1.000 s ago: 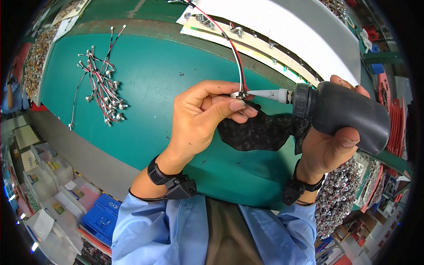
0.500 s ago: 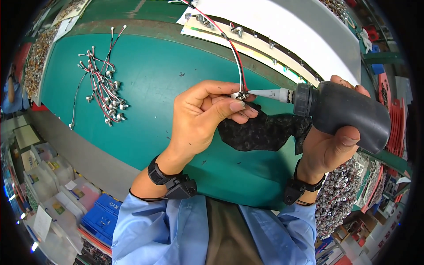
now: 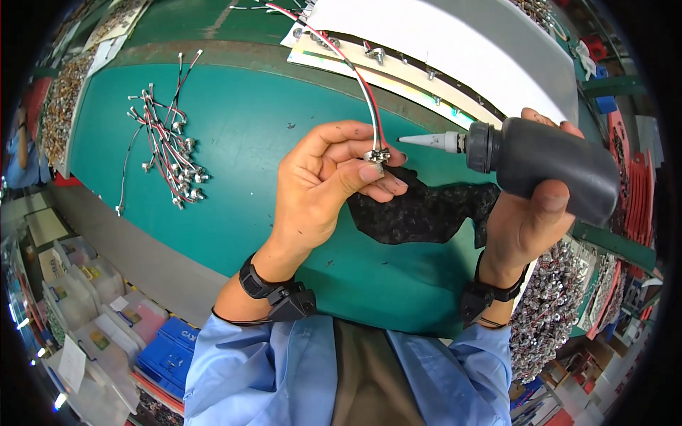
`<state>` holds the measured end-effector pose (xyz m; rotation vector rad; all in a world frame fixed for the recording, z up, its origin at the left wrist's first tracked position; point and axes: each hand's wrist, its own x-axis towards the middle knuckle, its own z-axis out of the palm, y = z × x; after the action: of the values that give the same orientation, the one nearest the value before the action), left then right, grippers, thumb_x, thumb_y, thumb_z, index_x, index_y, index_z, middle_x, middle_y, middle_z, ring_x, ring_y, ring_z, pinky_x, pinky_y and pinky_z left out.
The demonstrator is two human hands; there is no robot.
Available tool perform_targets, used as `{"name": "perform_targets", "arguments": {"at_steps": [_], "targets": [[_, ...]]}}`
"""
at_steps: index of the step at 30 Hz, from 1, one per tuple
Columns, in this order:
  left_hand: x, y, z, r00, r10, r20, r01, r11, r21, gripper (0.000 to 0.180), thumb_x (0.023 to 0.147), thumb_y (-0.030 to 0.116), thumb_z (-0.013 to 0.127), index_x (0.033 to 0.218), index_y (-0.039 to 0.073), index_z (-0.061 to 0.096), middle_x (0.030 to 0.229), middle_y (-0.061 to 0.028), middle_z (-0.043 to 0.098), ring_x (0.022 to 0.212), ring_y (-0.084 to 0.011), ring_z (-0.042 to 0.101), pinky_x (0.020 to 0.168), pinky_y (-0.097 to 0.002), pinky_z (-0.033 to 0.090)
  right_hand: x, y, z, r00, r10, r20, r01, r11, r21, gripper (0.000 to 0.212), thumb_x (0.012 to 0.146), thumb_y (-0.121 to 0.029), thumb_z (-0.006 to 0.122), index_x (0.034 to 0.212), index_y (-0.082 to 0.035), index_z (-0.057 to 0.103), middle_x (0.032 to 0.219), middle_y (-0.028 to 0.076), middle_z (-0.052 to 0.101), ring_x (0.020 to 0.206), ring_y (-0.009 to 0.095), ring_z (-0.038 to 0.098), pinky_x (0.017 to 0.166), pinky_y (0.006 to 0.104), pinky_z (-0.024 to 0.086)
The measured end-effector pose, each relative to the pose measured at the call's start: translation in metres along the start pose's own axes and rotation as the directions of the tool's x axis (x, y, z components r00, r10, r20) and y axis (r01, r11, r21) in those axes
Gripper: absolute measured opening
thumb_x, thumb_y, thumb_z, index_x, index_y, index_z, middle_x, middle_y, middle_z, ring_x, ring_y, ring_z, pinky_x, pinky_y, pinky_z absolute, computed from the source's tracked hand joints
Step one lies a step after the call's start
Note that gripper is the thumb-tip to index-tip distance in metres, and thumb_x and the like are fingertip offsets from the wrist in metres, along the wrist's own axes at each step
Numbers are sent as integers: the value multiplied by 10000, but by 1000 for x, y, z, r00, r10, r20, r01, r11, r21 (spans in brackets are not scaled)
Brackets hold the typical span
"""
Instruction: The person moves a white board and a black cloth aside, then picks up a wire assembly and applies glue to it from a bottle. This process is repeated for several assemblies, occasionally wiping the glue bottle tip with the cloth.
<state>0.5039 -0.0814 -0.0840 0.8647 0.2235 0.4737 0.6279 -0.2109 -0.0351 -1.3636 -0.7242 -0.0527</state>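
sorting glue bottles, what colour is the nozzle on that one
White, on a dark grey bottle; head view.

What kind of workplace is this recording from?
Most likely an electronics assembly bench: a pile of wired connectors on a green mat, the left hand pinching a wired part, and the right hand holding a dark nozzle bottle.
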Motion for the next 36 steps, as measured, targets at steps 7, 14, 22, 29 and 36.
{"name": "perform_targets", "arguments": {"at_steps": [7, 14, 22, 29, 36], "targets": [[-2, 4, -4, 999, 3, 47, -2, 1000, -7, 291, 793, 63, 526, 1038, -32, 401, 896, -227, 555, 636, -250, 604, 560, -283, 516, 28, 4, -40, 980, 51, -193, -28, 992, 121, 511, 802, -328, 533, 1116, 41, 373, 1054, 208, 491, 887, 235, 527, 860, 335, 398], [5, 6, -21, 984, 24, 175, 14, 977, -213, 271, 791, 147, 556, 982, 14, 418, 866, -218, 544, 573, -227, 582, 506, -284, 493, 51, -3, -109, 935, 74, -347, 57, 934, 353, 374, 857, -242, 458, 1111, 24, 393, 1104, 190, 479, 611, 105, 390, 686, 225, 385], [18, 22, -13, 978, 109, 179, -110, 994, -7, 263, 783, 175, 569, 961, 30, 440, 850, -206, 538, 538, -226, 560, 486, -283, 474, 55, -16, -132, 888, 3, -460, 176, 922, 345, 323, 866, -206, 439, 1098, 18, 419, 1099, 180, 486, 664, 101, 433, 648, 210, 376], [82, 63, 15, 945, 221, 242, -242, 969, 58, 229, 780, 198, 572, 939, 63, 479, 939, -141, 521, 647, -209, 538, 526, -290, 458, 54, -17, -145, 875, 29, -483, 221, 864, 452, 308, 864, -198, 443, 1103, -4, 434, 1112, 162, 488, 673, 87, 454, 658, 208, 364], [104, 25, 47, 861, 113, 496, -52, 989, -137, 173, 781, 240, 573, 918, 143, 533, 926, -11, 436, 737, -141, 431, 566, -237, 396, 54, -15, -159, 880, 50, -472, 212, 848, 485, 325, 874, -187, 414, 1140, -2, 399, 1138, 176, 464, 640, 80, 438, 656, 200, 365]]}}
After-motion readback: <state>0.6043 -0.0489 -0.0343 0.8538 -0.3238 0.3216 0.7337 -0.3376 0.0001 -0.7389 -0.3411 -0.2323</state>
